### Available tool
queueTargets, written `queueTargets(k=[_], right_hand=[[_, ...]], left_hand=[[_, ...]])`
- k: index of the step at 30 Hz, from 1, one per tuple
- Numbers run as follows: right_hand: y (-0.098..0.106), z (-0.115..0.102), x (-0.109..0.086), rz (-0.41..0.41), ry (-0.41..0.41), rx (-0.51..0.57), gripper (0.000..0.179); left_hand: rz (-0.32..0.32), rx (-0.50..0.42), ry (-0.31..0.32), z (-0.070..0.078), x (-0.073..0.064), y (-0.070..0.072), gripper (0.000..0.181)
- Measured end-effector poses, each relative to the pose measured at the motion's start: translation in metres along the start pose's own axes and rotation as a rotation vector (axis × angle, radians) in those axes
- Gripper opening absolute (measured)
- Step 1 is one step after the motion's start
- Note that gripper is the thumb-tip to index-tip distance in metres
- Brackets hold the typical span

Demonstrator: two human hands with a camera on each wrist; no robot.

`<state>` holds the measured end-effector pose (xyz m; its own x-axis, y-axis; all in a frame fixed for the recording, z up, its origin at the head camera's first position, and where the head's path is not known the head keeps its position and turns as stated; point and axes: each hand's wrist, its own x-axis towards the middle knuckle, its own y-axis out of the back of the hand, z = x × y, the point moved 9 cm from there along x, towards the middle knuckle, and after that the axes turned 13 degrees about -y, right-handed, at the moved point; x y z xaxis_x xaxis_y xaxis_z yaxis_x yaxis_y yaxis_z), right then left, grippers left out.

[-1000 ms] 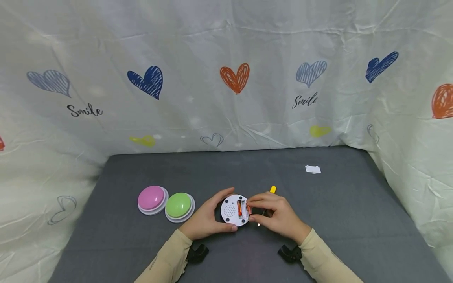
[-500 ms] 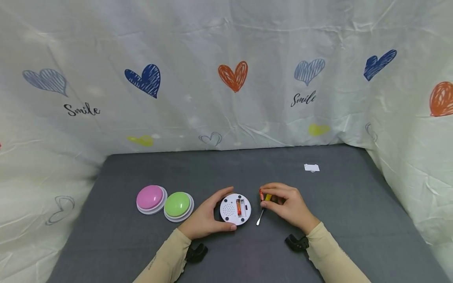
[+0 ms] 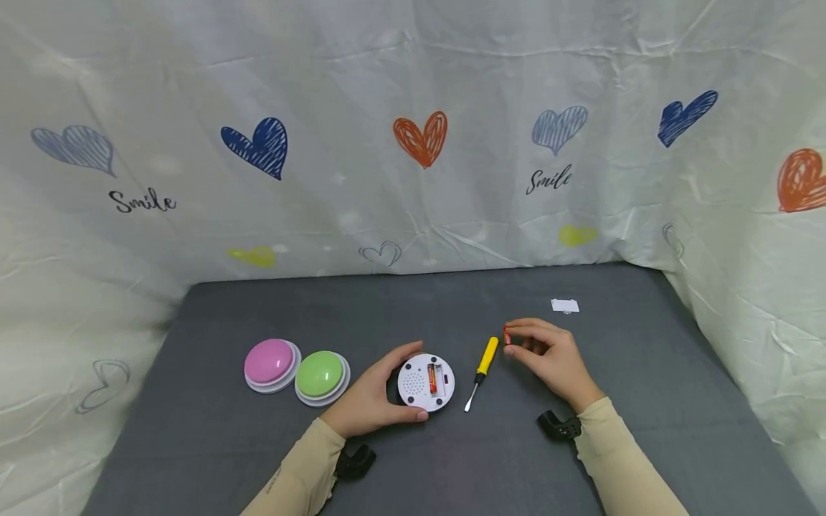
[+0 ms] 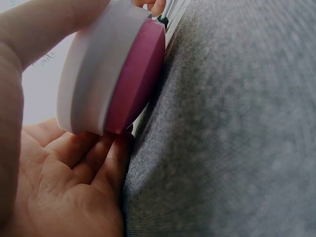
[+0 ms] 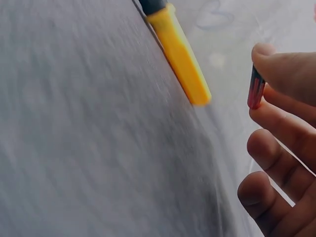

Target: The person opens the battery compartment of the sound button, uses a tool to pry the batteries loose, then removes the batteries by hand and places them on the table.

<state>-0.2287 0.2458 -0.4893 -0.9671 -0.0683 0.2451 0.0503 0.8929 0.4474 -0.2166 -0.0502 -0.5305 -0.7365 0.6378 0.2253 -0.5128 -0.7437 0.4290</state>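
Observation:
My left hand (image 3: 371, 401) grips a round white push button (image 3: 416, 387) by its rim, turned upside down. Its bottom faces up, with an uncovered compartment where one red battery (image 3: 432, 378) lies beside a vacant slot. In the left wrist view the button's pinkish-red dome (image 4: 136, 79) faces the dark cloth. My right hand (image 3: 551, 358) pinches another small red battery (image 5: 256, 89) between thumb and fingertips, above the cloth. Between the hands lies a screwdriver (image 3: 487, 355) with a yellow handle, its tip pointing toward the near side.
A pink button (image 3: 269, 360) and a green button (image 3: 319, 373) with white bases stand left of my left hand. A small white battery cover (image 3: 565, 306) lies farther back on the right. The grey cloth-covered table (image 3: 361, 308) ends at a hanging white curtain (image 3: 335, 143) with printed hearts.
My right hand has drawn a battery out of the button's compartment and carried it right, past the screwdriver, which now shows in full. The left hand keeps its grip.

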Motion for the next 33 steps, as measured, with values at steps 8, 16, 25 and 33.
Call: queueTargets(k=[8,16,25,33], right_hand=[[0.020,0.018,0.001,0.053,-0.061,-0.047,0.031],[0.045,0.049,0.004,0.083,-0.135,-0.071,0.030],[0.066,0.063,0.007,0.116,-0.173,-0.118,0.028],[0.071,0.072,0.009,0.121,-0.220,-0.186,0.028]], left_hand=[[0.007,-0.002,-0.003,-0.001,-0.004,-0.001,0.111],[0.005,0.002,0.001,-0.001,-0.004,-0.001,0.111],[0.005,-0.009,0.000,0.000,-0.001,-0.001,0.112],[0.007,-0.001,-0.003,-0.001,0.000,-0.001,0.112]])
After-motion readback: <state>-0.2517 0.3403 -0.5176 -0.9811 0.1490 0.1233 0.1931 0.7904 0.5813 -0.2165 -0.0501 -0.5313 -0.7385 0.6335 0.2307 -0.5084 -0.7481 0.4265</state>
